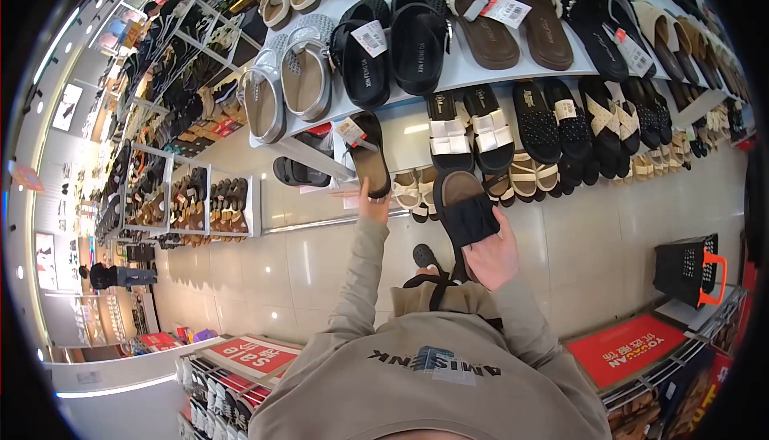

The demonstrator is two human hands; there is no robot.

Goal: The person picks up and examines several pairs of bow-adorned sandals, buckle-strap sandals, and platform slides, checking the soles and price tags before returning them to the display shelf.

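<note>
My left hand (374, 204) is closed on the heel end of a dark sandal with a brown insole (371, 169), which carries a white and red tag and lies at the shelf's lower level. My right hand (492, 254) grips a black slide (465, 209) with a wide black strap and brown insole, held out over the floor in front of my body. White-strapped slides (450, 137) stand just beyond it. Black clogs (364, 63) and silver clogs (307, 79) are on the white upper shelf (408, 87).
More sandals (489, 35) line the shelf to the right. A black basket with an orange handle (686, 270) is at the right, by a red sign (625, 350). Shoe racks (188, 203) stand at the left. A person (118, 276) is far off at the left.
</note>
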